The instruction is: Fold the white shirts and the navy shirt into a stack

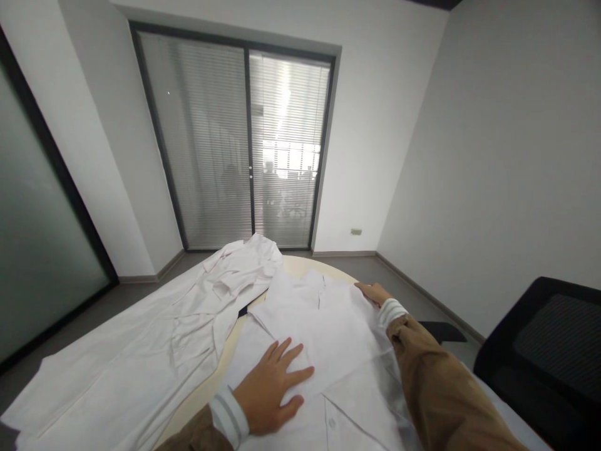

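Note:
A white coat (328, 338) with a button placket lies spread on a pale table (300, 266), wrinkled toward its right side. My left hand (272, 388) rests flat on it with the fingers spread, holding nothing. At the coat's far right edge, my right hand (374, 293) has its fingers closed on the fabric; the fingertips are partly hidden. To the left lies another long white garment (188, 319), loosely heaped at its far end and apart from both hands.
A black mesh-backed chair (544, 357) stands close on the right. Past the table are a glass partition with blinds (248, 150) and a white wall (375, 138) with a socket (356, 232). A dark strip (243, 311) shows between the two garments.

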Tool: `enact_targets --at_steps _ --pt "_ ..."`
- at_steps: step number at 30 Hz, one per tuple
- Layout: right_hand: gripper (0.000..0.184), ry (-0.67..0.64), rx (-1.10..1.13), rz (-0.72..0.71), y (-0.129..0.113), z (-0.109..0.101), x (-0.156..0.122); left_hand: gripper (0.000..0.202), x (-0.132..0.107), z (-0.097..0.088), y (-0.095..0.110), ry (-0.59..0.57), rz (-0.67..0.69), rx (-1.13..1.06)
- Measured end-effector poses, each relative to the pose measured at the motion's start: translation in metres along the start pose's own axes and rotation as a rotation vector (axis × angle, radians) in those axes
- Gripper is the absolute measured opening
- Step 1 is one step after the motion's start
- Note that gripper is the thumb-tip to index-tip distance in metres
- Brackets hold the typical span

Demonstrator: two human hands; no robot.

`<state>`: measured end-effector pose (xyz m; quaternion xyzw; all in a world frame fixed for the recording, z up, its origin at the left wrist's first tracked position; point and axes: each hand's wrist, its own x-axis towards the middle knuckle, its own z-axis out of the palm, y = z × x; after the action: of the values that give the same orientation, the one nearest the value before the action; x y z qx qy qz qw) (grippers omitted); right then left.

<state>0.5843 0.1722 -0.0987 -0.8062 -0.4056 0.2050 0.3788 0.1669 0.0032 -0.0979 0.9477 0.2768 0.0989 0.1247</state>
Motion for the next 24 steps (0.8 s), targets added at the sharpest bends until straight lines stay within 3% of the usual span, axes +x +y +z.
enact_targets --at_steps 4,10,12,15,18,24 --pt "0.033 -0.039 -0.08 -0.049 -0.005 0.005 -0.003 0.062 0.0 0.0 -0.001 -0.021 0.009 -0.002" --pt "0.047 0.191 -0.177 -0.189 -0.019 0.001 -0.019 0.063 0.001 -0.001 -0.001 -0.038 -0.012 0.005" --pt "0.046 0.218 -0.31 -0.274 -0.028 0.003 -0.028 0.064 0.001 -0.001 -0.001 -0.044 -0.011 0.005" --pt "0.043 0.072 -0.559 -0.414 -0.043 0.02 -0.045 0.065 0.001 -0.001 -0.001 -0.049 0.0 0.009" --pt "0.047 -0.113 -0.621 -0.464 -0.051 0.048 -0.062 0.065 0.0 -0.001 0.0 -0.043 0.002 0.016" --pt "0.078 -0.36 -0.748 -0.397 -0.049 0.095 -0.078 0.067 0.004 -0.002 -0.001 -0.048 -0.05 0.009"
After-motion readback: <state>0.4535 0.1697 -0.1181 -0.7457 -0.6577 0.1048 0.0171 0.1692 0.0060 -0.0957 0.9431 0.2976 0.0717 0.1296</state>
